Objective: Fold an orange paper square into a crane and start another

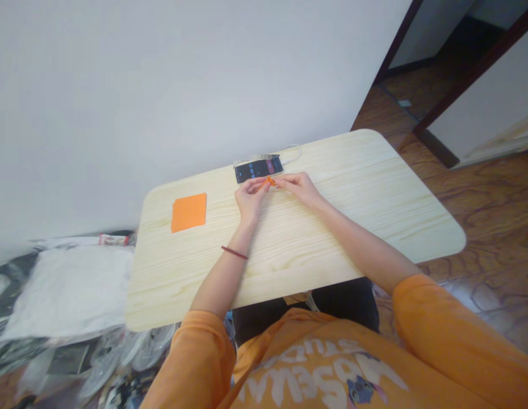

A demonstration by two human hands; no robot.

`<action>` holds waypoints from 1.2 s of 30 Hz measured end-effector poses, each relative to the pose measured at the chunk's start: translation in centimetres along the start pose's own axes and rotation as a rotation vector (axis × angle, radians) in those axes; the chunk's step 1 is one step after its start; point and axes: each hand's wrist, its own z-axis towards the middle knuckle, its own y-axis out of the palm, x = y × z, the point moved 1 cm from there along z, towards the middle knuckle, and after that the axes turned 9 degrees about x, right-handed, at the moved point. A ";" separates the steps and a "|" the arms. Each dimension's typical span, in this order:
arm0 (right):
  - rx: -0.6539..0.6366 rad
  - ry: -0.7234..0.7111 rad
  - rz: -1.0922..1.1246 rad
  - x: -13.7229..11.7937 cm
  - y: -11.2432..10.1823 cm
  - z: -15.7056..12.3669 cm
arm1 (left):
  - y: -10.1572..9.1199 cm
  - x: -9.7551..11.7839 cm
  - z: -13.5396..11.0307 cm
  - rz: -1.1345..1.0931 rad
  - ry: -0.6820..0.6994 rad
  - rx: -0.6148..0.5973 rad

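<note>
My left hand (249, 197) and my right hand (298, 186) meet over the far middle of a light wooden table (374, 216). Both pinch a small orange folded piece of paper (270, 181) between their fingertips, just above the tabletop. A dark phone (259, 168) lies flat right behind the hands, its screen lit. A red bead bracelet sits on my left wrist.
A square stack of orange paper (188, 212) lies on the table's left part. A white cable (292, 153) runs from the phone toward the wall. Plastic-wrapped bundles (68, 295) lie on the floor at the left. Brown patterned floor and a doorway are at the right.
</note>
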 end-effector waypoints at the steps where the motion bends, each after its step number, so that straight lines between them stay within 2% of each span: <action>1: 0.001 -0.002 -0.009 0.0 0.0 0.0 | 0.0 -0.1 0.0 -0.004 -0.008 -0.002; 8: 0.087 -0.112 -0.125 -0.2 0.5 -0.5 | 0.1 -0.1 -0.1 -0.012 -0.006 -0.004; 15: 0.198 -0.067 -0.157 0.3 0.4 -0.2 | 0.4 0.1 -0.4 0.004 -0.010 -0.043; 22: 0.186 0.000 -0.088 0.4 0.2 0.2 | 0.4 -0.1 -0.2 -0.019 -0.020 -0.080; 28: 0.167 0.081 0.071 0.8 0.3 0.6 | 0.3 -0.5 0.1 -0.051 -0.080 -0.074; 36: 0.192 0.081 0.014 0.7 0.5 0.4 | 0.2 -0.4 0.0 -0.015 -0.043 -0.055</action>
